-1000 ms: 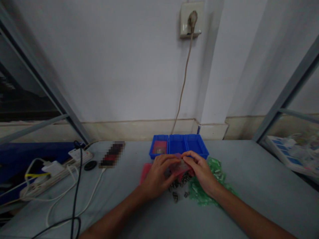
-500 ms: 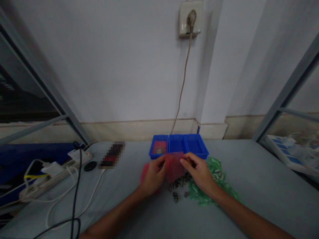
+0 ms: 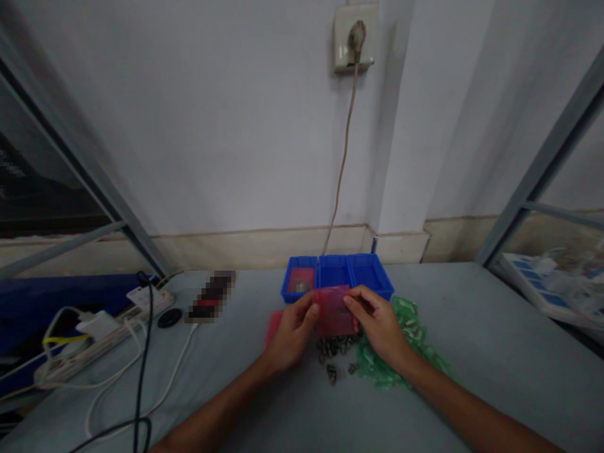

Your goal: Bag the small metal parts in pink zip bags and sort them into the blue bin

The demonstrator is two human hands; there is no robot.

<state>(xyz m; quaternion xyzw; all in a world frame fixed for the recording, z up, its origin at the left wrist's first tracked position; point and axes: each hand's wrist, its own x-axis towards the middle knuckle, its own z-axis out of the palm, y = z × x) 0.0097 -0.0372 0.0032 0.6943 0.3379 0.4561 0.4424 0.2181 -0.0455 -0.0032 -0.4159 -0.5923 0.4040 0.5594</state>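
Between my two hands a pink translucent plastic bag [image 3: 334, 314] is stretched fairly flat above the table. My left hand [image 3: 296, 327] pinches its left edge, and my right hand [image 3: 375, 318] grips its upper right edge between thumb and fingers. Under the bag lies a pile of small metal parts [image 3: 335, 347], partly hidden, with a few loose ones nearer me. Other pink bags [image 3: 274, 324] rest on the table, mostly covered by my left hand. Beside my right hand spread several green translucent packets [image 3: 384, 371].
Behind my hands stand joined blue bins [image 3: 370, 280]; the left one holds a pink bag with something metallic. At left are a power strip [image 3: 61, 368], cables, a black disc [image 3: 170, 318] and a blurred phone-like object [image 3: 211, 297]. A white-and-blue tray [image 3: 542, 292] sits far right.
The pink bag has turned to face me more squarely, its lower edge now level. My fingers have shifted slightly along its edges; both hands still hold it.
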